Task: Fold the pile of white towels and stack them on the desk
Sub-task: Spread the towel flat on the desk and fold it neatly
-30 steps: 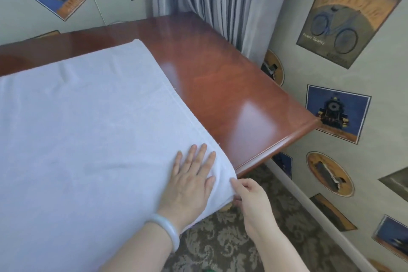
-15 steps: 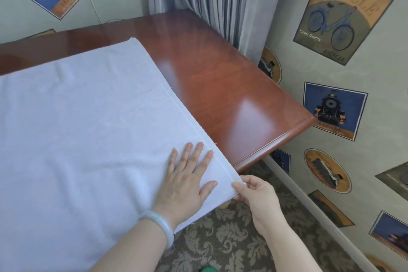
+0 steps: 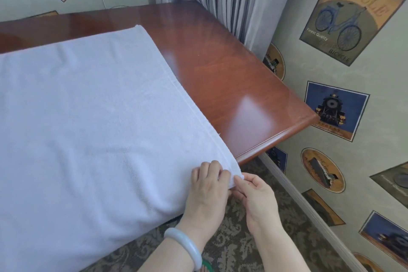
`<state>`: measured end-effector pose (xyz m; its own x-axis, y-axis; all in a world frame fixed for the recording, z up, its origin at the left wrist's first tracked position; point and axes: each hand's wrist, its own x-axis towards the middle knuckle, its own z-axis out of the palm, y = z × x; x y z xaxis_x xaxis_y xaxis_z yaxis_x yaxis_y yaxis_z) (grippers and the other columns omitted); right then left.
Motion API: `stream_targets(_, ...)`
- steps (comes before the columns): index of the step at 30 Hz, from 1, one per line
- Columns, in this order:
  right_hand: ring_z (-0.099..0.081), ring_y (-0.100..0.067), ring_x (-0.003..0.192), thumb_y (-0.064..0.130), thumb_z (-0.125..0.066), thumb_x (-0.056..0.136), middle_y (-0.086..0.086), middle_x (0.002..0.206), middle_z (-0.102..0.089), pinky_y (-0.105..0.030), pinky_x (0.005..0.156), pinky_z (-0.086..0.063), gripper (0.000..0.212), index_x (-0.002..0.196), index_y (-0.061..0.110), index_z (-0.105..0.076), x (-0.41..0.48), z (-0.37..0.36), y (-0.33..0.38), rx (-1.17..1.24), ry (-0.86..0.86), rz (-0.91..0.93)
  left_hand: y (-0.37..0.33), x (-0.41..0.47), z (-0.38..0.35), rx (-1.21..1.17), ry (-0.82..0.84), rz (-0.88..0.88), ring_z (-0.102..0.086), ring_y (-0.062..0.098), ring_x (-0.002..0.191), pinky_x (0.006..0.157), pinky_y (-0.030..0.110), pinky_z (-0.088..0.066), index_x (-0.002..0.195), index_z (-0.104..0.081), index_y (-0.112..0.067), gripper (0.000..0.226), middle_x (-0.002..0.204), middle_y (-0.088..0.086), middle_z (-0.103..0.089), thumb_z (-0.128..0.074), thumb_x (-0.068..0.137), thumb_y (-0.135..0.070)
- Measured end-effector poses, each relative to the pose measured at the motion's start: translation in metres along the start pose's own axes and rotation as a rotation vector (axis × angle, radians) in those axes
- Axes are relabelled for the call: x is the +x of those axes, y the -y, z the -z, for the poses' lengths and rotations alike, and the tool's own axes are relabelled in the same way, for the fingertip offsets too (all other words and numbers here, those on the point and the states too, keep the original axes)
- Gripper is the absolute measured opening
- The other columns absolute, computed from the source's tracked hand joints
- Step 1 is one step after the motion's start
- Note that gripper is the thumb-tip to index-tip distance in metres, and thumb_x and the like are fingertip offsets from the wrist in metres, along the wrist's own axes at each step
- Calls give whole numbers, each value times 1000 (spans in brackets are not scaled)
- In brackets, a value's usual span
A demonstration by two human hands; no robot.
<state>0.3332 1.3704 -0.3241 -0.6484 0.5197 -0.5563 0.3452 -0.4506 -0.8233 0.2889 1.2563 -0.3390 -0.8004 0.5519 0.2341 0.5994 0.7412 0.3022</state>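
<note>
Since a second ago my left hand [image 3: 207,190] has gone from lying flat on the towel [image 3: 92,121] to curling its fingers at the near right corner. Right hand [image 3: 256,196] pinches that same corner tip, thumb and forefinger closed narrowly on the cloth. Both hands meet at the corner, which overhangs the desk's [image 3: 231,86] front edge. Towel otherwise spread flat over the desk's left part (its hemmed right edge runs diagonally toward the back). Pale bangle [image 3: 184,244] on left wrist.
</note>
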Motion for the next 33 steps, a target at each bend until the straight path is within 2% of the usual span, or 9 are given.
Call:
stream_targets(6, -67, -23, 76, 4, -67, 89, -21, 91, -73, -33, 74, -55, 12, 100, 0, -70, -2, 7, 5, -35, 38, 26, 0, 6, -6, -93, -62, -6, -47, 17, 78, 71, 28, -30, 79, -57, -25, 16, 83, -8, -50, -66, 80, -38)
stream_targets(9, -67, -22, 79, 5, -63, 93, -21, 94, -73, -32, 75, -55, 15, 104, -1, -70, -4, 8, 5, -2, 76, 8, 0, 6, -3, -179, -30, 26, -45, 14, 79, 72, 26, -34, 82, -56, -26, 23, 83, -10, -50, -47, 84, -47)
stream_targets(14, -66, -27, 89, 0, -57, 93, -23, 104, -72, -39, 87, -53, 22, 112, -5, -67, -9, 7, 4, 88, 156, 23, -1, 11, -2, -293, 19, 71, -47, 14, 78, 73, 30, -40, 84, -57, -22, 25, 82, -9, -52, -41, 89, -41)
stream_targets(16, -66, -29, 93, -1, -59, 92, -23, 105, -72, -42, 92, -51, 22, 112, -2, -68, -10, 7, 2, 100, 135, 25, 0, 13, 0, -367, 33, 93, -49, 15, 79, 74, 31, -41, 82, -60, -20, 33, 81, -8, -54, -37, 91, -42)
stream_targets(18, -67, -27, 89, 1, -63, 91, -21, 101, -73, -38, 87, -54, 18, 106, 0, -71, -9, 6, 0, 88, 69, 29, -3, 14, 4, -426, 35, 95, -48, 14, 80, 72, 32, -43, 80, -61, -18, 37, 81, -6, -55, -35, 93, -42)
stream_targets(21, -66, -24, 81, -1, -66, 89, -19, 91, -73, -34, 79, -54, 12, 99, 0, -73, -7, 5, -1, 95, -37, 25, -14, 13, 13, -373, -68, 9, -47, 15, 77, 68, 28, -40, 79, -59, -16, 25, 80, -4, -53, -42, 95, -26)
stream_targets(24, -66, -22, 76, -8, -60, 89, -19, 88, -71, -34, 75, -53, 16, 100, -4, -71, -10, 3, 4, 134, 0, 19, -19, 11, 6, -315, -101, -53, -46, 14, 77, 68, 28, -39, 79, -58, -18, 20, 80, -4, -53, -45, 93, -21)
stream_targets(29, -67, -22, 78, 9, -60, 94, -17, 87, -71, -33, 77, -56, 17, 97, -3, -71, -14, 4, 6, 273, 4, -28, -15, 4, -2, -422, -20, 31, -49, 14, 79, 69, 29, -41, 80, -64, -17, 26, 81, -6, -54, -44, 94, -28)
stream_targets(33, -70, -24, 81, 1, -65, 89, -20, 97, -73, -33, 77, -58, 17, 104, -5, -68, -15, 1, 5, 177, -37, 11, -8, -17, 12, -631, 60, 169, -53, 4, 85, 76, 16, -43, 93, -71, -20, 18, 86, -12, -60, -54, 96, -24)
